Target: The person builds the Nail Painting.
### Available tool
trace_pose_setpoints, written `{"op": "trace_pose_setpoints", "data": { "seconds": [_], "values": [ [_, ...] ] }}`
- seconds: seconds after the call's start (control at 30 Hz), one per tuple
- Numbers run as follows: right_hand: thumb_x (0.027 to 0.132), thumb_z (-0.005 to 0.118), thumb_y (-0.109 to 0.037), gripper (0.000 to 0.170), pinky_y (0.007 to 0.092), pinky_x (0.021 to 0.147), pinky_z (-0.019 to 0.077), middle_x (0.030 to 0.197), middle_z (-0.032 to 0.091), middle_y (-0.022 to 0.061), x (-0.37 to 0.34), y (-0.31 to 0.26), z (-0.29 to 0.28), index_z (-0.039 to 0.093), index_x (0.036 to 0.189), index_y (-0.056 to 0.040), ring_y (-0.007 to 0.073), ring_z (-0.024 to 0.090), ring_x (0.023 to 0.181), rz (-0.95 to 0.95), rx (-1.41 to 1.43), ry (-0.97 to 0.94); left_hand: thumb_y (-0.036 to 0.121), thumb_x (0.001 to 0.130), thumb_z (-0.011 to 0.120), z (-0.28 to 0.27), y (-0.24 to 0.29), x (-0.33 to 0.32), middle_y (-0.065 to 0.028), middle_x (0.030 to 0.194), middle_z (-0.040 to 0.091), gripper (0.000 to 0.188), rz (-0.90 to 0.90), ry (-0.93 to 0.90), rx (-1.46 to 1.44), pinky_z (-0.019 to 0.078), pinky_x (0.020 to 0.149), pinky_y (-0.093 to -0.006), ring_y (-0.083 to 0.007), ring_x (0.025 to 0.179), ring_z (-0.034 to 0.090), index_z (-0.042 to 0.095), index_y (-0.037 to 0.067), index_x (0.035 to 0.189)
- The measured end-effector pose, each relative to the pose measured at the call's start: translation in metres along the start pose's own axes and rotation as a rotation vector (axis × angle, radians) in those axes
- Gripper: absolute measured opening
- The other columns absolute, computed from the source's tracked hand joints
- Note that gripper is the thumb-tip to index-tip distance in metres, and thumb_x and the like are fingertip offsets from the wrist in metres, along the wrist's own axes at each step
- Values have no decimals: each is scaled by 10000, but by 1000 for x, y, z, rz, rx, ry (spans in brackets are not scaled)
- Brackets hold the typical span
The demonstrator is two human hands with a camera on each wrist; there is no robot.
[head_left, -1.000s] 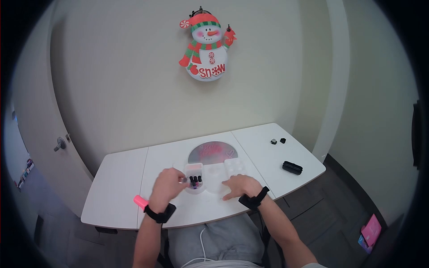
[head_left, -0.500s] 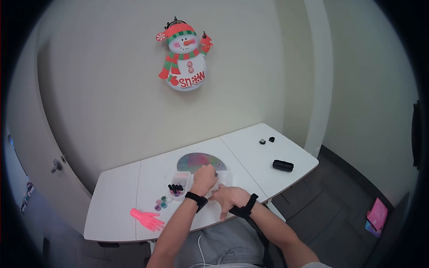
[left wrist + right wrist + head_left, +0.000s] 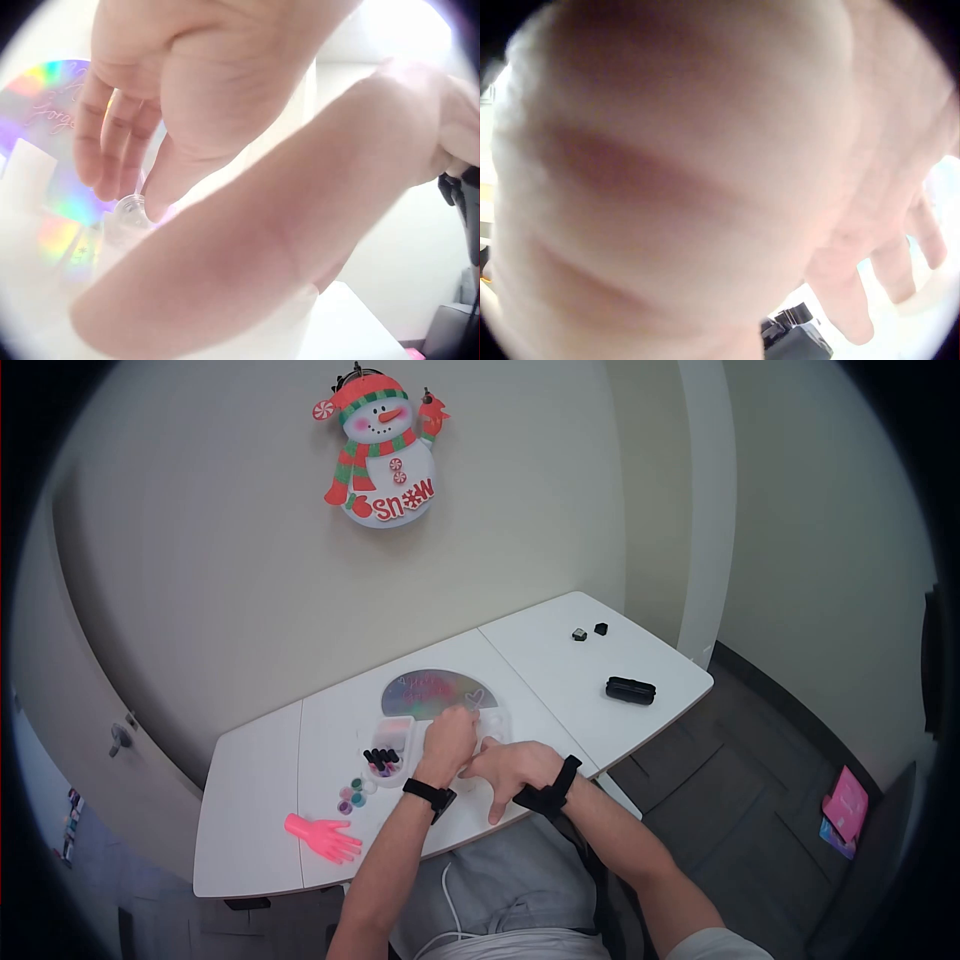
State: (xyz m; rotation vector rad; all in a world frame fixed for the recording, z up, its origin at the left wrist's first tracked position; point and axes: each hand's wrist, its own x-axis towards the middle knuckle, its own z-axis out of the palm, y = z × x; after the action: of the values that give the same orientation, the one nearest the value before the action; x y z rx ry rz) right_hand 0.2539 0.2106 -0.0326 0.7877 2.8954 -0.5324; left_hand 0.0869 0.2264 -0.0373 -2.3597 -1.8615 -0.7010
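Observation:
In the head view my left hand (image 3: 450, 745) reaches over a white tray (image 3: 501, 720), its fingertips partly hidden. The left wrist view shows its thumb and fingers pinching a small clear round jar (image 3: 133, 213), with the iridescent half-round plate (image 3: 64, 124) behind. My right hand (image 3: 515, 765) is close beside the left, fingers extended and thumb pointing down toward the table edge; I see nothing held in it. Left of my hands, black-capped bottles (image 3: 381, 762) stand in a clear container (image 3: 408, 768).
Several small coloured jars (image 3: 352, 797) and a pink model hand (image 3: 325, 838) lie at the left. A black case (image 3: 631, 691) and two small dark objects (image 3: 580, 634) lie on the right of the white table (image 3: 246, 800). A snowman decoration (image 3: 385, 460) hangs on the wall.
My left hand has moved right from beside the bottles to over the white tray. The coloured jars and pink hand have come into fuller view. The head view has shifted.

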Motion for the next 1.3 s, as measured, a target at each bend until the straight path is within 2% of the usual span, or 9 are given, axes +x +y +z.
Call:
{"op": "trace_pose_setpoints", "data": {
  "seconds": [0.1, 0.17, 0.5, 0.63, 0.73, 0.83, 0.97, 1.17, 1.3],
  "values": [
    [637, 1012, -450, 1061, 488, 1116, 522, 1424, 700, 221, -7, -3, -8, 636, 1548, -57, 452, 527, 1377, 5, 12, -18, 38, 916, 691, 3, -3, -6, -279, 1159, 781, 254, -21, -22, -23, 607, 930, -548, -486, 1077, 741, 841, 10, 1120],
    [640, 1012, -450, 1071, 491, 1123, 518, 1425, 697, 231, -14, -9, -14, 625, 1552, -42, 453, 526, 1378, 25, 38, -39, -17, 857, 681, 2, -6, -11, -299, 1252, 749, 304, 125, -49, -76, 577, 1012, -527, -486, 1161, 706, 818, -44, 1127],
    [676, 991, -541, 1074, 483, 1169, 488, 1439, 694, 247, 3, 6, -3, 633, 1555, -39, 445, 480, 1441, 12, -26, -62, -47, 798, 693, 8, -13, -13, -293, 1388, 695, 499, 137, -3, -77, 529, 1114, -490, -479, 1298, 645, 751, -76, 1293],
    [777, 950, -528, 988, 483, 1166, 493, 1442, 703, 249, -14, -15, -26, 623, 1545, -1, 473, 552, 1359, 1, 27, -71, 12, 872, 696, 3, -17, -22, -274, 1252, 707, 337, 187, -20, -167, 555, 1058, -519, -459, 1251, 667, 773, -35, 1196],
    [871, 898, -474, 870, 484, 1179, 490, 1423, 713, 261, -13, -11, -25, 616, 1540, 6, 457, 604, 1371, -64, 12, -19, -19, 859, 668, -27, -29, -42, -263, 1441, 669, 492, 142, 79, -197, 542, 1108, -469, -438, 1322, 647, 735, -31, 1346],
    [980, 811, -416, 685, 487, 1176, 498, 1450, 693, 275, -15, 0, -27, 643, 1507, -12, 417, 628, 1399, -117, 16, 70, 29, 904, 665, -97, -25, -85, -209, 1354, 740, 415, 19, 67, -148, 579, 1051, -477, -412, 1226, 709, 777, 17, 1304],
    [1054, 730, -359, 538, 490, 1168, 499, 1444, 694, 263, -11, -5, -33, 674, 1470, -23, 419, 630, 1383, -185, -136, 388, 164, 867, 787, -144, -89, -127, -155, 964, 829, 172, -409, 90, 58, 637, 895, -508, -416, 930, 789, 858, 70, 991],
    [1073, 684, -295, 434, 502, 1181, 467, 1410, 716, 218, -7, -1, -18, 706, 1441, -64, 379, 624, 1386, -103, -240, 550, 240, 723, 970, -140, -148, -160, -204, 975, 830, 315, -626, -197, 184, 658, 869, -488, -391, 977, 817, 839, 57, 942],
    [1028, 614, -111, 357, 501, 1158, 470, 1379, 741, 168, -10, -5, -26, 747, 1356, -62, 346, 649, 1339, -30, -186, 580, 243, 734, 970, -105, -169, -161, -210, 970, 826, 314, -503, -217, 229, 663, 866, -476, -393, 981, 816, 835, 56, 947]
  ]
}}
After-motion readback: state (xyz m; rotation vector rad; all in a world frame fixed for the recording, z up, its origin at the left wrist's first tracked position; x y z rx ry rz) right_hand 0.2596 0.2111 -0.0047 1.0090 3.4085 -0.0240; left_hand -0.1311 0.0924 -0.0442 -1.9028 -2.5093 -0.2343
